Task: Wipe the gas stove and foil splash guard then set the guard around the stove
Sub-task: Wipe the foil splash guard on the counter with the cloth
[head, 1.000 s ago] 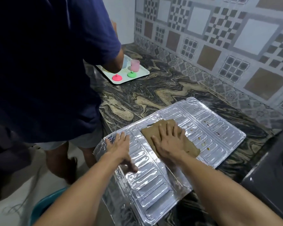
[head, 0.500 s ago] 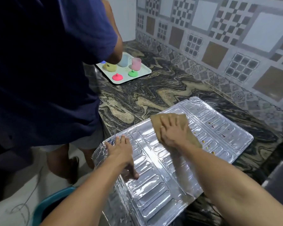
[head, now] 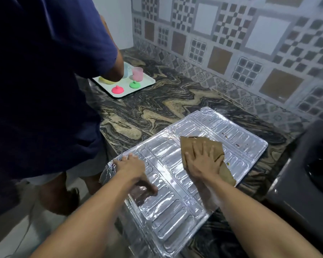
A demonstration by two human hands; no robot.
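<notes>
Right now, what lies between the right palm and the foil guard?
A brown cloth, pressed flat under the right hand on the foil guard, head view.

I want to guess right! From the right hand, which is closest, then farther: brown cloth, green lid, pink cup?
1. Brown cloth, directly under the right hand.
2. Green lid, far-left on the white tray.
3. Pink cup, just behind the lid.

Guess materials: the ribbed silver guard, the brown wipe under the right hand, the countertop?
Splash guard: thin aluminium foil by the look, mirror-bright, embossed with oblong ribs, crinkled at its left edge. Brown cloth: soft matte fabric or a synthetic wipe, lying flat with a limp corner; which one is unclear. Countertop: polished stone or a stone-look surface, glossy, swirling black-and-tan veining.
</notes>
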